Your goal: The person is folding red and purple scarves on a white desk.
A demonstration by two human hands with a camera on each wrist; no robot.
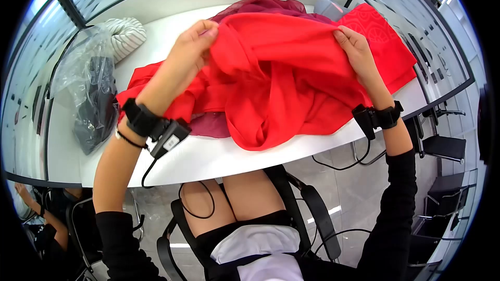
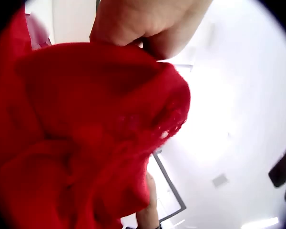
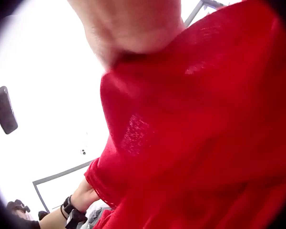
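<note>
A large red cloth (image 1: 291,88) hangs in loose folds between both hands, its lower part lying on the white table. The left hand (image 1: 194,47) pinches its upper left edge; in the left wrist view that hand (image 2: 148,24) grips the cloth (image 2: 86,105) from above. At the upper right edge the right hand (image 1: 357,52) holds the cloth between thumb and fingers. The right wrist view has this hand (image 3: 133,28) at the top of the raised cloth (image 3: 195,114); its fingertips are hidden there.
Sheer maroon fabric (image 1: 265,6) lies behind and under the red cloth. A patterned red piece (image 1: 380,36) is at the right, near a grey object (image 1: 328,8). On the left are a clear plastic bag (image 1: 94,93) with dark contents and a striped white roll (image 1: 125,36). Low partitions edge the table.
</note>
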